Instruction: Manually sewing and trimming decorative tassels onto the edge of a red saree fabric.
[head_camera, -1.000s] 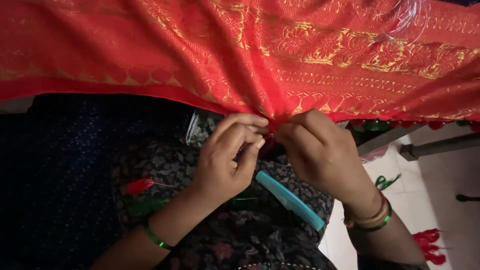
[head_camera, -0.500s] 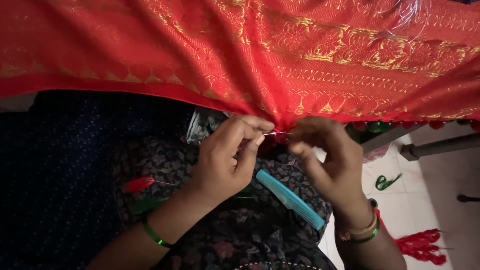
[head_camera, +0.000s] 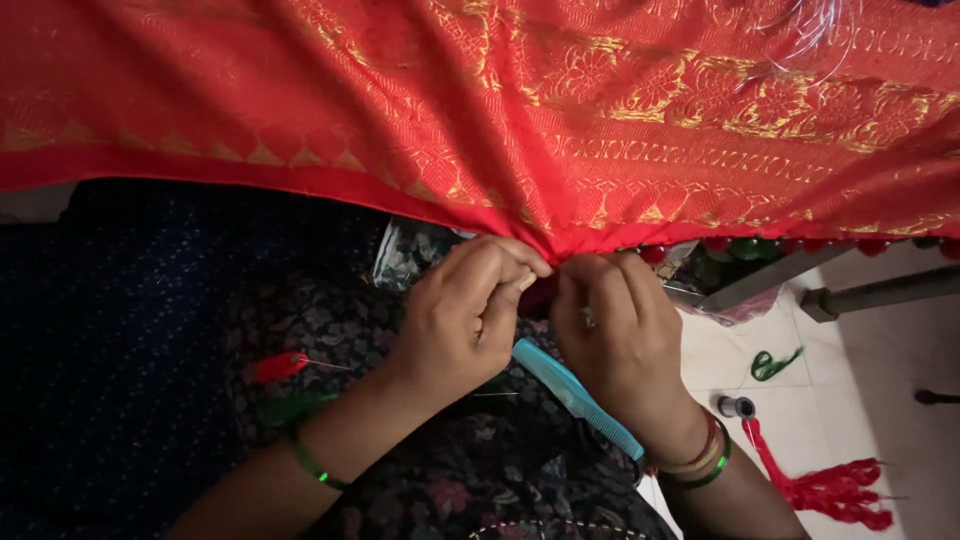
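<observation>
A red cloth (head_camera: 480, 110) with woven gold patterns stretches across the top of the head view. Its lower edge is gathered into a bunch at the middle. My left hand (head_camera: 465, 315) pinches that gathered edge from the left, fingers closed on it. My right hand (head_camera: 620, 335) presses against it from the right, fingertips closed on the same bunch, touching the left hand. Whether a needle is between the fingers is hidden. A light blue comb (head_camera: 575, 395) lies on my lap under the right hand.
A red tassel (head_camera: 280, 366) with a thin pin lies on the dark floral fabric (head_camera: 450, 480) of my lap. On the white floor at right lie a red tassel bundle (head_camera: 830, 490), a green thread scrap (head_camera: 772, 364) and a small spool (head_camera: 737, 406). A clear plastic packet (head_camera: 405, 255) sits under the cloth.
My right hand had drawn a little away to the right half a second ago; now it is back against the left hand at the gathered edge.
</observation>
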